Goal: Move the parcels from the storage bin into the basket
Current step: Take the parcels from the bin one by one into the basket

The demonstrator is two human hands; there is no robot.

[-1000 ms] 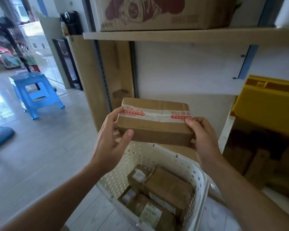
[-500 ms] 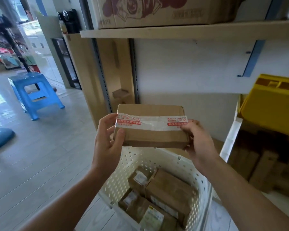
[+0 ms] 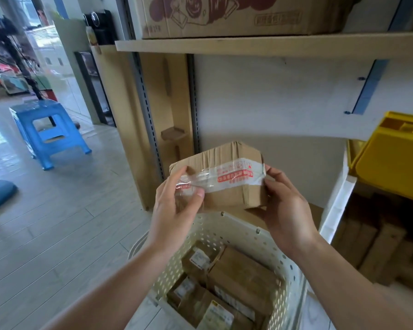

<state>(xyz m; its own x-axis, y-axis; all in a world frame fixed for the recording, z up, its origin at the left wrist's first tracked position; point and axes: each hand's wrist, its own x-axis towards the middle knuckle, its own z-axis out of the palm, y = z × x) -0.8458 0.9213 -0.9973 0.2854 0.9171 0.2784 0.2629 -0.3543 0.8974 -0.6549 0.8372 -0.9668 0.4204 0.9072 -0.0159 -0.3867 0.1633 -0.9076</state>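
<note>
Your left hand (image 3: 177, 210) and right hand (image 3: 286, 210) pinch the tilted parcel (image 3: 224, 179) by its ends (glossy tape); it may slip, missing the basket (image 3: 236, 234).

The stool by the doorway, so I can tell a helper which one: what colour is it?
Blue: the stool shows best in the head view.

Taped brown cardboard parcel (image 3: 227, 179) tilted, held just above the cream perforated basket (image 3: 227, 236), several labelled parcels (image 3: 227, 287) lying inside the basket.
</note>
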